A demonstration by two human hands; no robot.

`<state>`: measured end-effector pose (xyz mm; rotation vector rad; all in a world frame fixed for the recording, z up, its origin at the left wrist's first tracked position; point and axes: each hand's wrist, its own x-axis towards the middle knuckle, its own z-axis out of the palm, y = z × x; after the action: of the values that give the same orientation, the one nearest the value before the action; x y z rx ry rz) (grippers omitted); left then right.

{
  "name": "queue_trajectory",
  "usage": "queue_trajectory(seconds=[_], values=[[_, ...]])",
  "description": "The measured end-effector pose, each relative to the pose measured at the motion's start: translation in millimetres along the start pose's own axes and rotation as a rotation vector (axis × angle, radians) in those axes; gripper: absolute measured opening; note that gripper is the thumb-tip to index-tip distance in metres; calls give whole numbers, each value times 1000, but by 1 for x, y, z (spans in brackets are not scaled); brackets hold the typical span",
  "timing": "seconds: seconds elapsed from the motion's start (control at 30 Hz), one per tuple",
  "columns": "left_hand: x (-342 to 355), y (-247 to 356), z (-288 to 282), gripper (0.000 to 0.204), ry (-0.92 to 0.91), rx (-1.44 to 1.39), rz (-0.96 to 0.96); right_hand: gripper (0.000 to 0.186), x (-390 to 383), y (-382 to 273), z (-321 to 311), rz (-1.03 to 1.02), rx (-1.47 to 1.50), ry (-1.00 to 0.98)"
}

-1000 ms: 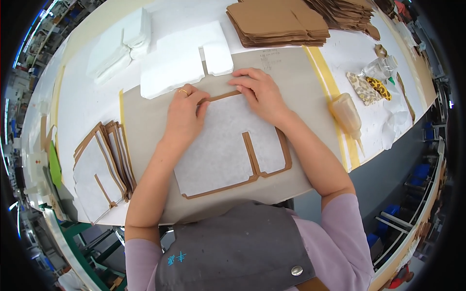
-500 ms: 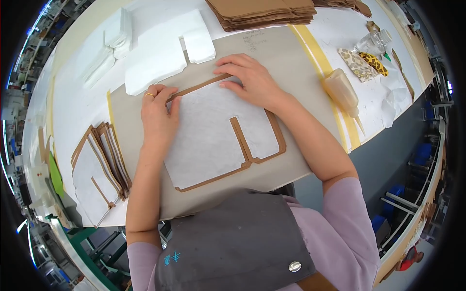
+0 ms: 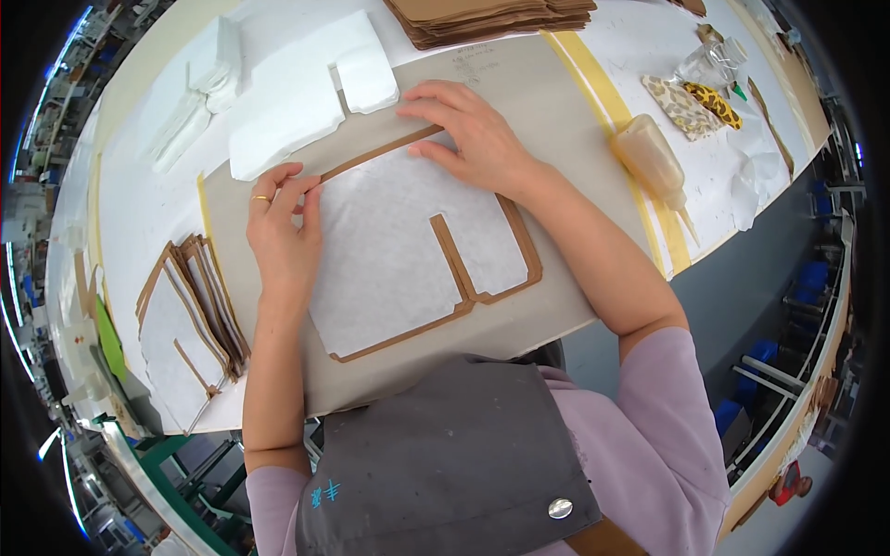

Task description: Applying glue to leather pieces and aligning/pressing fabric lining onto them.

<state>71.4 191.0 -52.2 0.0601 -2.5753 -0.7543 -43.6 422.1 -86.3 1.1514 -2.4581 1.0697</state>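
A flat panel (image 3: 380,250) lies on the grey work mat, a white sheet with a brown border showing around it and a narrow brown slot rising from its near edge. At its far left corner my left hand (image 3: 283,232) pinches the edge between thumb and fingers. My right hand (image 3: 477,139) is over the far right part of the panel. Its fingers reach past the far brown edge and its thumb rests on or just above the white sheet, apart from the fingers. The palm hides the panel's far right corner.
Stacked white cut sheets (image 3: 297,102) lie beyond my left hand, with a brown pile (image 3: 491,18) at the far side. Several brown-edged pieces (image 3: 190,315) lean together at the left. A glue bottle (image 3: 649,162), a clear jar (image 3: 709,63) and leopard-print cloth (image 3: 681,107) are at the right.
My left hand has shifted slightly left and its thumb and fingers have moved out to the panel's corner. My right hand has barely moved. The whole view has shifted a little.
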Motion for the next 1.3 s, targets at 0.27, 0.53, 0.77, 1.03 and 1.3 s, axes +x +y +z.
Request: queue_trajectory(seconds=[0.27,0.53,0.77,1.03,1.3], values=[[-8,-6,-4,9,162,-72,231,43,4,-9,-18,183,377,120],[-19,-15,-1,14,143,-207,-12,43,3,6,-40,459,778,-287],[-10,-6,-16,34,-246,-214,-366,53,0,-16,-66,693,674,-646],[-15,-4,-30,41,3,215,131,70,-77,-64,-78,866,893,-413],[-52,92,-9,28,-456,-332,271,67,-114,-94,-81,930,968,-145]])
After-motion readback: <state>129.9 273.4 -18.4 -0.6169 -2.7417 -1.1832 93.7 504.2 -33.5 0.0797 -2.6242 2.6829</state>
